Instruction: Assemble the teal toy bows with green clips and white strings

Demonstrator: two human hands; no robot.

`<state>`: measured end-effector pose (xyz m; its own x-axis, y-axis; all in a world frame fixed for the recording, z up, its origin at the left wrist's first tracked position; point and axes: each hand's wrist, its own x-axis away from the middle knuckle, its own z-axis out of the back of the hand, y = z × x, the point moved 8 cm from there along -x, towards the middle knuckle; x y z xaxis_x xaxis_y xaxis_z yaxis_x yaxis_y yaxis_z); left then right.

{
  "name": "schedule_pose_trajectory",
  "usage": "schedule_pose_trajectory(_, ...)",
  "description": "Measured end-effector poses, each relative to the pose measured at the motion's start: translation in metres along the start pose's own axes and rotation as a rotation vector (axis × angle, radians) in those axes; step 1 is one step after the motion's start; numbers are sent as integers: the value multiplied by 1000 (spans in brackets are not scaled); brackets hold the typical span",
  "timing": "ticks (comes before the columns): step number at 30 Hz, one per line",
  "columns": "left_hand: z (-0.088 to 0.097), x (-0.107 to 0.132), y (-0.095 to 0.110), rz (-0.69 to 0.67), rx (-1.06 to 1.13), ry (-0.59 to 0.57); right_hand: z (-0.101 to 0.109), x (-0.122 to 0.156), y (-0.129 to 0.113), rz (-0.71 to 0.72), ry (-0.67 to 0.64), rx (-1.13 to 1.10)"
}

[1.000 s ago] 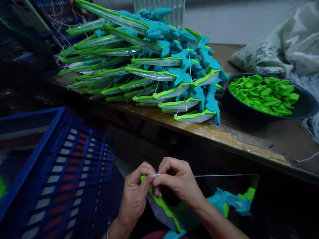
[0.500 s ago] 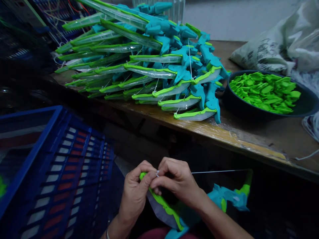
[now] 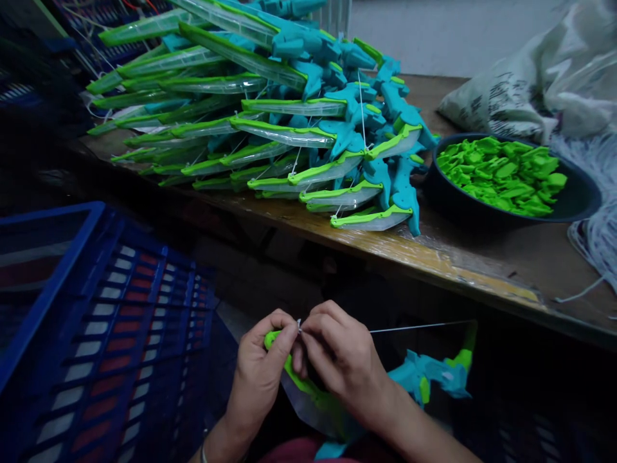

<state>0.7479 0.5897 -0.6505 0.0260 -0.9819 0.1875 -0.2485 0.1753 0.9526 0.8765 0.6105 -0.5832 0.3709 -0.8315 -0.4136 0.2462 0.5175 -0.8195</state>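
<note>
A toy bow (image 3: pixel 429 374) of teal and bright green plastic, with a translucent blade-like limb, lies across my lap. My left hand (image 3: pixel 258 373) is closed on the green tip of that limb, thumb and forefinger pinching beside a small white knot. Close against it, my right hand (image 3: pixel 349 363) pinches the white string (image 3: pixel 409 327) at the knot. From there the string runs taut past my right hand to the bow's other green tip. My right hand and forearm hide the middle of the bow.
On the wooden table (image 3: pixel 434 263) ahead lies a pile of similar toy bows (image 3: pixel 289 135). A dark basin (image 3: pixel 578 193) of green plastic parts stands to its right, near a white sack (image 3: pixel 501 96) and a bundle of white string (image 3: pixel 595 212). A blue crate (image 3: pixel 101 308) is at my left.
The view has shifted slightly, so the table things sit a little further left. My right hand's fingers have curled in closer around the knot; both hands keep hold.
</note>
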Motion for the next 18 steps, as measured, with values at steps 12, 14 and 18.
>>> schedule_pose_trajectory(12,-1,-7,-2,68,20,-136,-5,-2,-15,337,-128,263)
schedule_pose_trajectory(14,0,-6,-5,71,18,-115,-5,-3,-13,293,-173,217)
schedule_pose_trajectory(18,2,-6,-6,51,-16,-95,-1,-9,1,-2,-198,-86)
